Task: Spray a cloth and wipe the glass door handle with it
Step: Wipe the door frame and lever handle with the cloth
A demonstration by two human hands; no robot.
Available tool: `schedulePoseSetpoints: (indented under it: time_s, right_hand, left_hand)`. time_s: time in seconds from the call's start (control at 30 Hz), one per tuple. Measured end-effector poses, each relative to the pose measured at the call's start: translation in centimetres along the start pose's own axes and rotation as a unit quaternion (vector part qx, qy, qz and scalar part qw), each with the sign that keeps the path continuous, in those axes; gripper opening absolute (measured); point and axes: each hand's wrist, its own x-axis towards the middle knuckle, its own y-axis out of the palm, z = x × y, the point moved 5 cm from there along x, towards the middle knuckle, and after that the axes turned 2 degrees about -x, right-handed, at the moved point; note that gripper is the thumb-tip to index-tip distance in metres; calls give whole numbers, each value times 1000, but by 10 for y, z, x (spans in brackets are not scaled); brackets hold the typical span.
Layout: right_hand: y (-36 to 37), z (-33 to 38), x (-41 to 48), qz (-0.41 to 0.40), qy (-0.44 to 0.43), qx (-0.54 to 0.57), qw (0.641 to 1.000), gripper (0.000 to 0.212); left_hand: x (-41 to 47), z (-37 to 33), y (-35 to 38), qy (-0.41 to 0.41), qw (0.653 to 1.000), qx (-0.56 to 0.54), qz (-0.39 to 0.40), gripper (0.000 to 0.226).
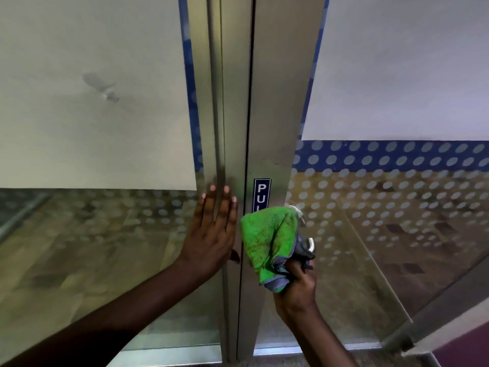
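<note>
My right hand (297,282) grips a bunched green cloth (267,239) with a grey underside and holds it against the metal door handle (310,245). Only small shiny bits of the handle show past the cloth's right edge. My left hand (211,234) lies flat with fingers spread on the metal frame (230,128) of the left door, holding nothing. A blue "PULL" sticker (262,193) sits on the right door's frame just above the cloth, its lower letters covered. No spray bottle is visible.
Two glass doors meet at a dark vertical seam (248,128). The right glass pane (397,207) carries a blue band and white dots; the left pane (92,234) has frosted film above. A metal threshold (291,350) runs along the bottom.
</note>
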Motion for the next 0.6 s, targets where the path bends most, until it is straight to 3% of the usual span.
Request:
schedulePoseSetpoints:
  time_s: [0.23, 0.43, 0.6]
  right_hand:
    - [47, -29, -4, 74, 7, -13, 997, 34]
    - [87, -56, -16, 92, 20, -47, 994, 45]
    - [135, -85, -40, 144, 87, -68, 983, 47]
  left_hand:
    - [-28, 48, -7, -68, 997, 31, -8, 151]
    - [-69, 98, -18, -130, 989, 70, 12, 151]
    - [-123, 145, -36, -194, 976, 100, 18, 158]
